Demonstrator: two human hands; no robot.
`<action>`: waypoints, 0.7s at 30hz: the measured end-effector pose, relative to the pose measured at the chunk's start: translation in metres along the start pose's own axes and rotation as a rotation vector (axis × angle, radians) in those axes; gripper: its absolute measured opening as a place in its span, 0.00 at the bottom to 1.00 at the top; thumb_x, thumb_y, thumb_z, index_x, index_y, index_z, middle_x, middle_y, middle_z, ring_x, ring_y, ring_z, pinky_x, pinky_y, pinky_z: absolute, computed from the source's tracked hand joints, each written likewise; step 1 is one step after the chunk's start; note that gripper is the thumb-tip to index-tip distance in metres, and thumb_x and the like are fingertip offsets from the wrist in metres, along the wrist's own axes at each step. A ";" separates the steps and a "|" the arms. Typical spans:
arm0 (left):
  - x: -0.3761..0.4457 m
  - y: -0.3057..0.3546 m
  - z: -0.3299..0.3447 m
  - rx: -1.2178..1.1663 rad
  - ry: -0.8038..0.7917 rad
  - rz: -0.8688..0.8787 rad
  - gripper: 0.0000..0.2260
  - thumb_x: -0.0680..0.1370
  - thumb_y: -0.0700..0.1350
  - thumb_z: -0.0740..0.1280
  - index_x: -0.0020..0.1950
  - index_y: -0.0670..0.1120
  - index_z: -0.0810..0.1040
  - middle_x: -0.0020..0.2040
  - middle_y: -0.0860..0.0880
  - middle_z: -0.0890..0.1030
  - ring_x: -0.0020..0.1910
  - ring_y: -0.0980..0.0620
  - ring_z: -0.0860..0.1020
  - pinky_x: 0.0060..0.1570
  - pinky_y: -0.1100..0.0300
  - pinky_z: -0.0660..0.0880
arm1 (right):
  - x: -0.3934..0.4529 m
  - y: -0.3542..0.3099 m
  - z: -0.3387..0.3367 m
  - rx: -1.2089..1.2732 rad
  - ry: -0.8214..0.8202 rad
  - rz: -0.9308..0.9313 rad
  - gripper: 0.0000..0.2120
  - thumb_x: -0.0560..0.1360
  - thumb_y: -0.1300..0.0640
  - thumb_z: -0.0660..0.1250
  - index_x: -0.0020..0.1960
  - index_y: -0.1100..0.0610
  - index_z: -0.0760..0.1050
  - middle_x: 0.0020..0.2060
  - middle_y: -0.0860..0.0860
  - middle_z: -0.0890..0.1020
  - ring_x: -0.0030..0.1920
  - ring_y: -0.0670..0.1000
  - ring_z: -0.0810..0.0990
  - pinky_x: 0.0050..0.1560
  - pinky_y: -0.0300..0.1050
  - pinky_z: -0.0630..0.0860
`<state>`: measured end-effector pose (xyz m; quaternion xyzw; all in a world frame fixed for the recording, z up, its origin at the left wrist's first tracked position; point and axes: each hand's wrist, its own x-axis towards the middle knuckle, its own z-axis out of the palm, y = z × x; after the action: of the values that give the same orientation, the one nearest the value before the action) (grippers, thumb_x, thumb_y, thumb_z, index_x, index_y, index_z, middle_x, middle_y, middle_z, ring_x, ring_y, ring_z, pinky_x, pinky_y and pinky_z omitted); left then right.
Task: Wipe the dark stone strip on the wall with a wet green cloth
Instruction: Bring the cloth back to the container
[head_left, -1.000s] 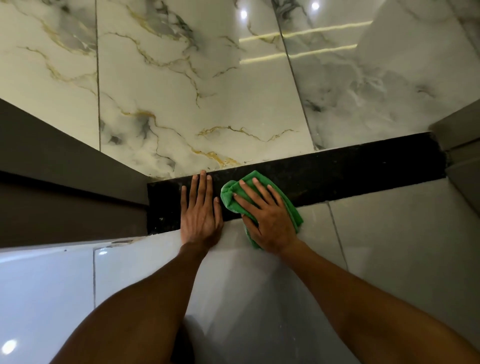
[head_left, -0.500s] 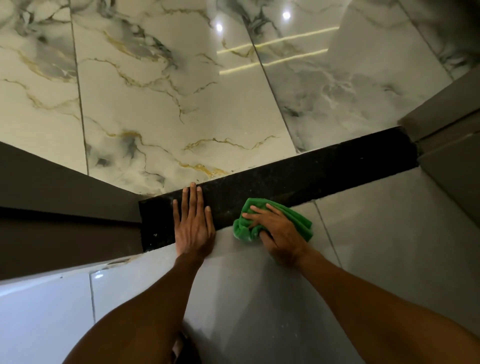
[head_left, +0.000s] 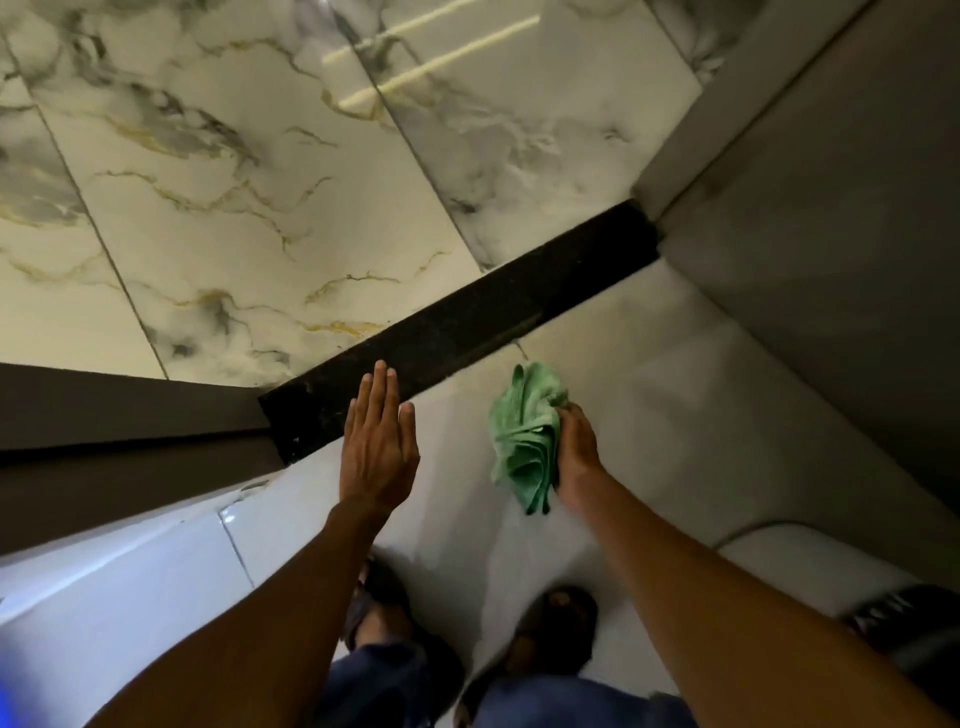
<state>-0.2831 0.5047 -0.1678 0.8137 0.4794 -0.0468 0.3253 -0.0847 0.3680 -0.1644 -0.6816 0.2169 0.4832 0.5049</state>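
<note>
The dark stone strip (head_left: 467, 322) runs slantwise across the wall, between marble tiles above and pale tiles below. My left hand (head_left: 378, 441) is flat with fingers together, its fingertips over the strip's lower edge; whether it touches the wall is unclear. My right hand (head_left: 574, 452) grips the crumpled green cloth (head_left: 524, 441), which hangs bunched below the strip and off the stone, in front of the pale tile.
White marble tiles with gold and grey veins (head_left: 249, 208) fill the wall above. A grey-brown side wall (head_left: 831, 260) closes the right. A dark band (head_left: 130, 415) meets the strip on the left. My feet in dark sandals (head_left: 550, 623) stand on the pale floor below.
My right hand has pulled the cloth down off the strip and bunched it in its grip. The left hand has lifted slightly. The view has tilted downward, showing my feet.
</note>
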 end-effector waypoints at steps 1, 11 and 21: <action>-0.010 0.020 -0.008 0.007 -0.019 0.019 0.30 0.89 0.56 0.44 0.90 0.47 0.49 0.91 0.51 0.46 0.90 0.52 0.43 0.90 0.50 0.44 | -0.015 -0.004 -0.019 0.050 0.001 0.011 0.15 0.86 0.55 0.59 0.70 0.56 0.76 0.59 0.59 0.84 0.54 0.59 0.85 0.55 0.53 0.84; -0.077 0.237 -0.044 0.084 -0.155 0.323 0.30 0.90 0.59 0.43 0.90 0.49 0.46 0.91 0.53 0.43 0.89 0.55 0.39 0.83 0.64 0.33 | -0.171 -0.025 -0.186 0.212 0.349 -0.067 0.12 0.87 0.59 0.57 0.68 0.54 0.75 0.66 0.62 0.80 0.66 0.64 0.81 0.63 0.58 0.81; -0.138 0.374 0.003 0.210 -0.367 0.657 0.30 0.90 0.59 0.43 0.90 0.49 0.47 0.91 0.52 0.44 0.90 0.53 0.42 0.89 0.50 0.44 | -0.251 -0.019 -0.320 0.311 0.661 -0.091 0.25 0.90 0.56 0.56 0.86 0.56 0.60 0.83 0.61 0.66 0.81 0.64 0.68 0.79 0.56 0.68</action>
<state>-0.0536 0.2765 0.0646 0.9309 0.1196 -0.1336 0.3182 -0.0394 0.0395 0.0724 -0.7251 0.4088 0.1751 0.5257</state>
